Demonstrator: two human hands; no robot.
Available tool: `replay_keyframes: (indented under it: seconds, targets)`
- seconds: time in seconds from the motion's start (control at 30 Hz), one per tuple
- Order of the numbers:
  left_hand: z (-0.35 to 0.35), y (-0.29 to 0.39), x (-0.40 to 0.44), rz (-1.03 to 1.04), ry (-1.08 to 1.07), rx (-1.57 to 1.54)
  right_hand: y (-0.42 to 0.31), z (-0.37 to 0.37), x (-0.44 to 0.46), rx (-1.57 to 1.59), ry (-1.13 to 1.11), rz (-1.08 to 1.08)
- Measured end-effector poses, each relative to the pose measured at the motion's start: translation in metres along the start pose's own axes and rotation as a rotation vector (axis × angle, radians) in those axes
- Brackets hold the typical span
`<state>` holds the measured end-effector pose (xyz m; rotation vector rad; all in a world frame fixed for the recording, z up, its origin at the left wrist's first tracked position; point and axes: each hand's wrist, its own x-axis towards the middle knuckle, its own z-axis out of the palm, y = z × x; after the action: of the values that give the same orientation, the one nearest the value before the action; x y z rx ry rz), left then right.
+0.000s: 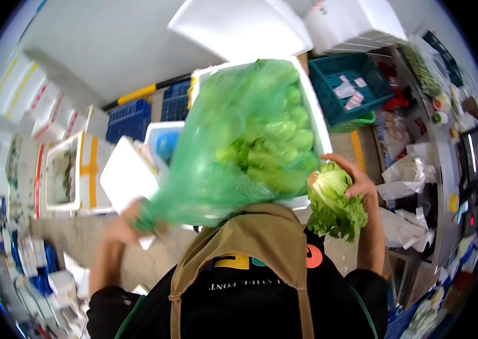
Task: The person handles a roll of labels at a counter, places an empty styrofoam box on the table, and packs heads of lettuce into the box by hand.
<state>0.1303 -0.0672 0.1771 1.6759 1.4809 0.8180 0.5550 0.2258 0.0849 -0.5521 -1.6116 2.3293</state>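
A leafy green lettuce [338,203] with a pale cut stem end is gripped in my right hand [357,181], just off the lower right corner of a white foam box [315,107]. Over that box spreads a green plastic bag [205,164], its edge bunched in my left hand [129,223], which is smeared by motion. Several more lettuces [284,135] lie in the box, seen partly through the thin bag and partly uncovered at the right side.
Right of the box stands a teal crate [352,90] with paper slips inside. A metal shelf [442,169] with bags and goods runs along the far right. White foam boxes [61,175] are stacked at left, near blue crates [131,120]. A white lid [242,28] leans behind.
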Motion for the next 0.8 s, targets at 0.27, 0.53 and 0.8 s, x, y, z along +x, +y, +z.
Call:
replay_keyframes:
  seconds: [0.27, 0.53, 0.8]
  targets:
    - [-0.048, -0.054, -0.084, -0.267, 1.091, -0.914, 0.004, 0.068, 0.102, -0.504, -0.533, 0.19]
    - [-0.234, -0.101, -0.338, -0.049, 1.694, -0.602, 0.019, 0.098, 0.077, 0.007, -0.273, 0.236]
    - [-0.095, -0.145, -0.227, -0.674, 1.023, -0.106, 0.034, 0.138, 0.24, -0.471, 0.152, 0.23]
